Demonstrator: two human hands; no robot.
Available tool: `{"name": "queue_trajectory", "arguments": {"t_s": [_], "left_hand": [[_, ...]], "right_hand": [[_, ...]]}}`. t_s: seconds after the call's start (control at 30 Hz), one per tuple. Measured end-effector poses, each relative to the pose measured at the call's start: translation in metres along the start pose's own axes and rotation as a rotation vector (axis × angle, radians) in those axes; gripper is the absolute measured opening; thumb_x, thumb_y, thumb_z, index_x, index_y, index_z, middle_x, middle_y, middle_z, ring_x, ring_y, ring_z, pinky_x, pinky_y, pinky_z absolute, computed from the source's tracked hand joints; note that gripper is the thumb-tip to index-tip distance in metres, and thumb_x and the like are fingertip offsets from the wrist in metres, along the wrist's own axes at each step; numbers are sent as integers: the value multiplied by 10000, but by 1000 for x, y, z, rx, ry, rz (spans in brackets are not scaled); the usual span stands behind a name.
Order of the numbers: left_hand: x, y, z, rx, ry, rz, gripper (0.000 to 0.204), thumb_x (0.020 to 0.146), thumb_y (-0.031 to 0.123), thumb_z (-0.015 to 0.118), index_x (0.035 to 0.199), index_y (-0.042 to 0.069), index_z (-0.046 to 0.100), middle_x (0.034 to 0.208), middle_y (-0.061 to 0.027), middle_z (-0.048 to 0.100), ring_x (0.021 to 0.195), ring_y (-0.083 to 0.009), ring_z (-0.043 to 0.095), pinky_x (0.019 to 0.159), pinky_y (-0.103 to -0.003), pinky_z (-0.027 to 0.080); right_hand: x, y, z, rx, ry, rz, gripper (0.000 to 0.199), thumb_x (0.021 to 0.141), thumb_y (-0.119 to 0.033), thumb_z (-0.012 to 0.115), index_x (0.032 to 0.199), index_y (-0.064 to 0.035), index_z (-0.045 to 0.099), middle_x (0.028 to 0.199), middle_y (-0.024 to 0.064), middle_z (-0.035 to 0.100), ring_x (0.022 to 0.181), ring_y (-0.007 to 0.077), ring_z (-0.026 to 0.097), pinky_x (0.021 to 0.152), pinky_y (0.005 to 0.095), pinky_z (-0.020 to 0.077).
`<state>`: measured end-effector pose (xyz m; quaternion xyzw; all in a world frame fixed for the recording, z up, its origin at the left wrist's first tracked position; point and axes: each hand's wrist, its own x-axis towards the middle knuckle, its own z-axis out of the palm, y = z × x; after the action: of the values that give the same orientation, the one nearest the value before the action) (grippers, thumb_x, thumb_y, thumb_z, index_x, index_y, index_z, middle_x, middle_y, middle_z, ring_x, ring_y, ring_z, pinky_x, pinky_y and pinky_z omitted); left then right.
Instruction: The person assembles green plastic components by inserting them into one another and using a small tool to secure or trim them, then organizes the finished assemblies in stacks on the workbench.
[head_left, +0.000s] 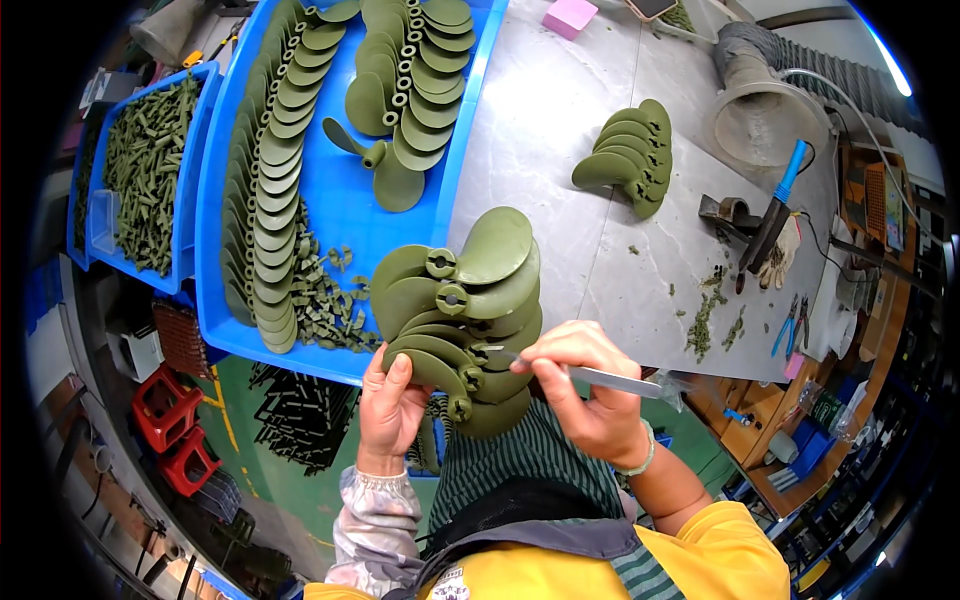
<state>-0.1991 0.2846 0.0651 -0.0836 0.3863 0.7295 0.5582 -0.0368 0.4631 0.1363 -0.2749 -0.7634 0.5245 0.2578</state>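
In my left hand [392,408], the fingers are closed on the near left edge of a stack of olive-green propellers [495,245]. Their hubs line up in a row, and notches show in the hub ends. My right hand [590,395] pinches a slim silver trimming knife [622,382]. Its thin tip points left and lies close to the hubs midway down the stack; whether it touches one I cannot tell. The held stack is over the near edge of the table, above my lap.
A blue tray [455,200] holds rows of propellers and green scraps. Left of it stands a blue bin [200,130] of small green pieces. On the grey table [540,120] are another propeller stack [632,155], a blue-handled tool [790,172], pliers [792,322] and a funnel-shaped duct [765,120].
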Motion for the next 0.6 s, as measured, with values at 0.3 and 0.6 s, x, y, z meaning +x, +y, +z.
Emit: {"name": "queue_trajectory", "arguments": {"t_s": [0.3,0.6], "left_hand": [[-3,2,1,11,-6,22,391,1042,121,585,1393,-38,517,1312,-166,644,1171,-271,654,1030,-429,533],[-5,-1,-1,57,-14,42,396,1041,111,583,1398,-42,509,1332,-172,631,1187,-277,645,1042,-429,525]], "right_hand": [[6,3,7,-131,7,-40,123,842,-1,765,947,-31,708,837,73,717,754,234,675,768,343,490],[-2,11,17,1,82,10,105,865,-12,765,960,-19,720,879,84,751,775,222,694,773,328,501]]}}
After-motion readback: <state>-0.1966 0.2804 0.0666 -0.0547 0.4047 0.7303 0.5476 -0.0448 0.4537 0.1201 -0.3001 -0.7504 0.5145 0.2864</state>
